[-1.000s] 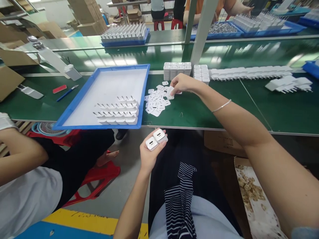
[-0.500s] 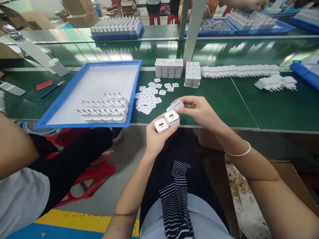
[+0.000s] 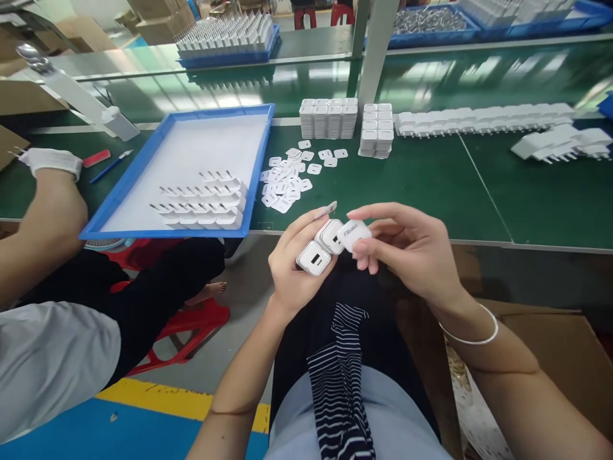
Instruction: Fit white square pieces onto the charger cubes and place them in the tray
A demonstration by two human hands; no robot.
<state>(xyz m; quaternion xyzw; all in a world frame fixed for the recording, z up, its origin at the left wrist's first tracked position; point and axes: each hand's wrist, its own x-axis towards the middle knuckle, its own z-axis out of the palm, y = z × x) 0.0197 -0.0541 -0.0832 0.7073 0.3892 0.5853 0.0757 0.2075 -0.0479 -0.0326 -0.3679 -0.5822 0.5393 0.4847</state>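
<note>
Two chargers point(image 3: 322, 248) gripped side by side in left hand point(image 3: 294, 271), above lap, just near of table edge point(image 3: 479, 243). Sticker point(image 3: 353, 234) pinched in right hand point(image 3: 412, 255), now brought back from far sticker pile point(image 3: 286, 179) to touch the right-hand charger's face; likely being applied. Blue tray point(image 3: 143, 185) left, co-worker's arm point(image 3: 43, 217) beyond.
</note>
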